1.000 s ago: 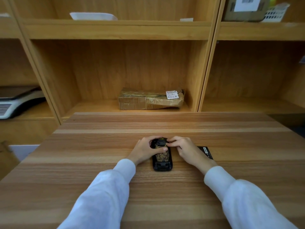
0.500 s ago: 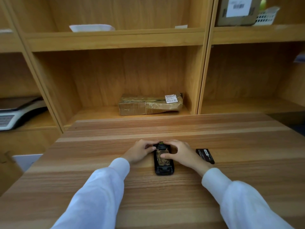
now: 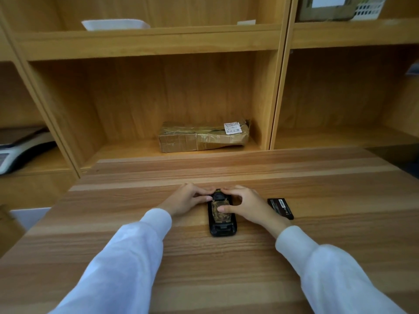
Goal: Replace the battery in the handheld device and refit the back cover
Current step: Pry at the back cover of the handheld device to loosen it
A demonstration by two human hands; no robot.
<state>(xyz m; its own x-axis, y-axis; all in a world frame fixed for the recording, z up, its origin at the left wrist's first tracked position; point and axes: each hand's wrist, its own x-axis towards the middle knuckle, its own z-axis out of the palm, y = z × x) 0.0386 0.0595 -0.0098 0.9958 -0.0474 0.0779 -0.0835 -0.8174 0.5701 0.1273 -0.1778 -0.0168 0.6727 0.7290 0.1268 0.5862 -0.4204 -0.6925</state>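
Note:
A black handheld device [image 3: 222, 226] lies face down on the wooden table [image 3: 204, 268], its long axis pointing away from me. A brownish, worn panel fills the middle of its back. My left hand [image 3: 184, 199] grips the device's far left end with fingertips on its top. My right hand [image 3: 247, 206] arches over the far right end, its thumb pressing on the brownish panel. A flat black battery [image 3: 281, 207] with a label lies on the table just right of my right hand, untouched.
Wooden shelving rises behind the table. A taped cardboard parcel [image 3: 204, 137] lies in the middle bay. A weighing scale [image 3: 20, 150] sits in the left bay. A white tray [image 3: 115, 24] and a box with a white basket [image 3: 340, 7] stand on upper shelves.
The view has tilted slightly. My right thumb has slid down onto the middle of the device's back. Both hands stay at the device's far end.

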